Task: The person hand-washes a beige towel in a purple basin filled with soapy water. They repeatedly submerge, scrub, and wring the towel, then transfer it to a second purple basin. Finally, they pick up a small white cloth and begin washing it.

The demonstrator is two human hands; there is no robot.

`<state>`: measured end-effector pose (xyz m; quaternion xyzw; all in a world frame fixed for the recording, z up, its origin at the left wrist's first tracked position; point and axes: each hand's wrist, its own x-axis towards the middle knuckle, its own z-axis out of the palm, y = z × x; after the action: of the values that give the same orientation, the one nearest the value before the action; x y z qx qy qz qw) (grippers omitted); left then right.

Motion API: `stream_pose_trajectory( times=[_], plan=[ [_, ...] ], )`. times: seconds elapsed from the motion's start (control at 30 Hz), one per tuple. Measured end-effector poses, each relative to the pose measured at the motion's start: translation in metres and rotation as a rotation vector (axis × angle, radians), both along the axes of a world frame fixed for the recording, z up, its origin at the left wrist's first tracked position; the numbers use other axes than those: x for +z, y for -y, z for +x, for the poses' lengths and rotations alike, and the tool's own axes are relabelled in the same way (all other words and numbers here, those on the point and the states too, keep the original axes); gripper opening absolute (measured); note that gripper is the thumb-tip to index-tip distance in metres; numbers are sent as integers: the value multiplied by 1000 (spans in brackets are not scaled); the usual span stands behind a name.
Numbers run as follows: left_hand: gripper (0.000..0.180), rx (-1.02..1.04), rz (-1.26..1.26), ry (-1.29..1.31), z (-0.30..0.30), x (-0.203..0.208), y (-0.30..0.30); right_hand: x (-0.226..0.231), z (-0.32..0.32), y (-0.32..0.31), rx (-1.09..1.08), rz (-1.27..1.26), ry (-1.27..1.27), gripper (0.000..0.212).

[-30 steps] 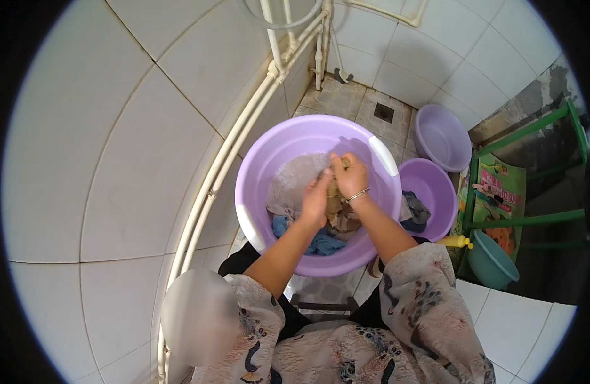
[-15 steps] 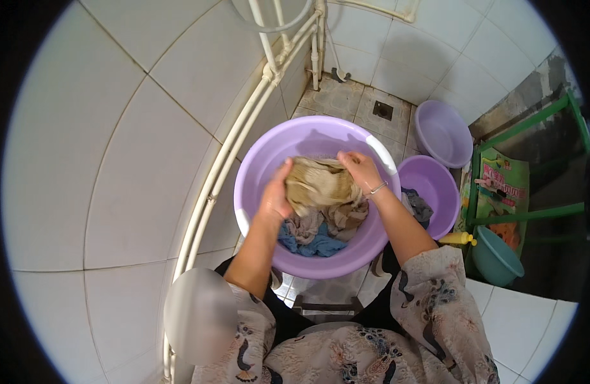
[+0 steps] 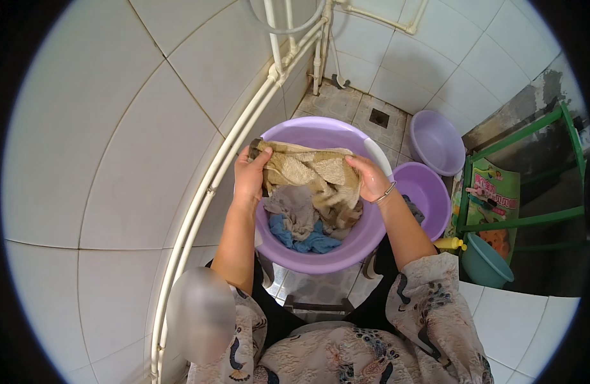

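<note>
The left hand [image 3: 249,177] and right hand [image 3: 370,178] stretch a wet tan cloth [image 3: 311,173] over the purple basin [image 3: 295,131], fingers pinching its two ends. Keeping the cloth low lets drips fall on the laundry below. The basin sits on a tiled floor [image 3: 355,105]; two smaller purple basins stand right, white pipes [image 3: 234,144] left.

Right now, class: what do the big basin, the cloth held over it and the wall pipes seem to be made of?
Basin: probably plastic; smooth, even lilac wall with a soft sheen. Cloth, held by the left hand and right hand: woven fabric, tan, limp and creased, likely wet, matte. Pipes: white, glossy; painted metal or plastic, the look leaves it open.
</note>
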<state>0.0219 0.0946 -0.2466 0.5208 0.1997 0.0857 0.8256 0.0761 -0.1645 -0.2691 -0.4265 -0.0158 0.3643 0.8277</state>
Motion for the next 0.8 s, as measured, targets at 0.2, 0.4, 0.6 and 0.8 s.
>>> stream_pose_trajectory(
  times=[0.2, 0.4, 0.6, 0.8],
  plan=[
    [14, 106, -9, 81, -2, 20, 4, 46, -16, -1, 51, -3, 48, 43],
    [17, 169, -54, 194, 1, 15, -6, 30, -25, 9, 597, -1084, 806, 55],
    [16, 198, 43, 131, -1, 12, -13, -4, -17, 17, 435, -548, 419, 27],
    [28, 41, 184, -1, 0, 11, -17, 12, -18, -2, 300, 35, -94, 44]
  ],
)
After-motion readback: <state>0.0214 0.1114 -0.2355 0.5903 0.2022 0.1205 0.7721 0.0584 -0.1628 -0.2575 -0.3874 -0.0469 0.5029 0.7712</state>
